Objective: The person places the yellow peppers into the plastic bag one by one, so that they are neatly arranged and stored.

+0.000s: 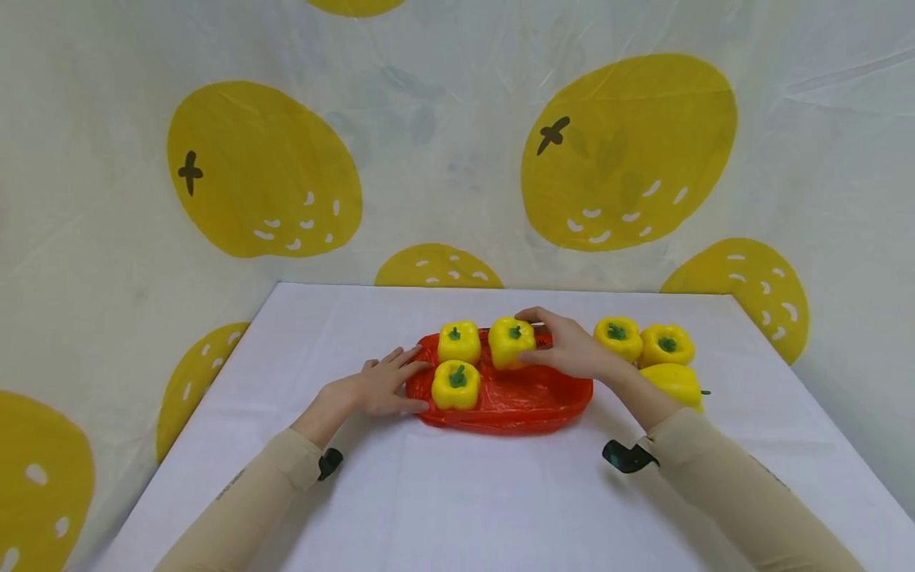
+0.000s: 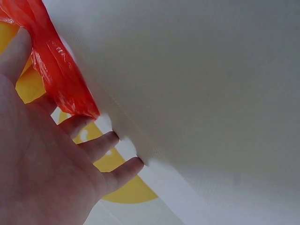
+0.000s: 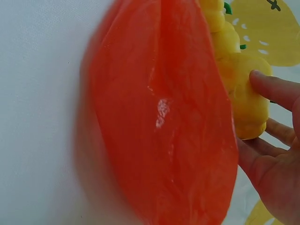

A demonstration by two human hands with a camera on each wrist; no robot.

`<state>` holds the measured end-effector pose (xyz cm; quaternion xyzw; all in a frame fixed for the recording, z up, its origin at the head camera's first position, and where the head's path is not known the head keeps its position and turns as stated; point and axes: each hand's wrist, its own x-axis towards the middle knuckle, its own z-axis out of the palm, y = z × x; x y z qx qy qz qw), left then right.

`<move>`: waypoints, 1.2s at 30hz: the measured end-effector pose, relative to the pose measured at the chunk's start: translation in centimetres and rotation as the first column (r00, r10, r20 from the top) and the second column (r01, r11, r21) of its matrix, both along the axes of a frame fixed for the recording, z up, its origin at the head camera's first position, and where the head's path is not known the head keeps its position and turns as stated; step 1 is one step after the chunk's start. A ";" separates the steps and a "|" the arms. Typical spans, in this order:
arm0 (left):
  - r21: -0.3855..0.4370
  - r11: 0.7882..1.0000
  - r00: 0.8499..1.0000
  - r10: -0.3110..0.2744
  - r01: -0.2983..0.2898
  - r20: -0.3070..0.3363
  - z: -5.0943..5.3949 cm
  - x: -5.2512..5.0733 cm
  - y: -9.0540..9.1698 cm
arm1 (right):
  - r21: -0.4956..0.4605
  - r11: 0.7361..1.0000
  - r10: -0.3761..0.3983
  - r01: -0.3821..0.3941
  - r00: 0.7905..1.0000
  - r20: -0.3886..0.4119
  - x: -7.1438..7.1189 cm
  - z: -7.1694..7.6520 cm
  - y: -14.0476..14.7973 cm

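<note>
while the right hand (image 1: pixel 567 348) grips a blocky yellow bell pepper (image 1: pixel 509 353) at the far side of an oval red plastic-film bag (image 1: pixel 536 393), the left hand (image 1: pixel 381 387), spread, touches the bag's left end. apparent step: loading; next, likely: gentle release.

The left hand (image 1: pixel 384 387) touches the red plastic bag (image 1: pixel 525 397) at its left; inside it, the right hand (image 1: pixel 568 347) grips one yellow bell pepper (image 1: pixel 509 344) of three.
</note>
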<state>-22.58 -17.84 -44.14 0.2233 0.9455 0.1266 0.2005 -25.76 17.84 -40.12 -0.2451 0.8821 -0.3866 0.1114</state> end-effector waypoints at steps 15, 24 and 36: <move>-0.008 1.000 1.000 -0.003 0.003 -0.009 0.0 0.1 0.1 | 0.030 0.999 -0.045 0.045 0.999 0.006 -0.3 -1.6 -1.0; 0.005 1.000 1.000 0.000 0.000 -0.005 -0.1 0.1 -0.1 | 0.017 0.999 -0.044 0.044 0.999 0.006 -0.3 -1.9 -1.7; 0.004 1.000 1.000 -0.006 0.006 -0.021 -0.4 0.1 -0.2 | 0.045 0.999 -0.018 0.020 0.999 -0.051 -0.5 -1.4 -1.3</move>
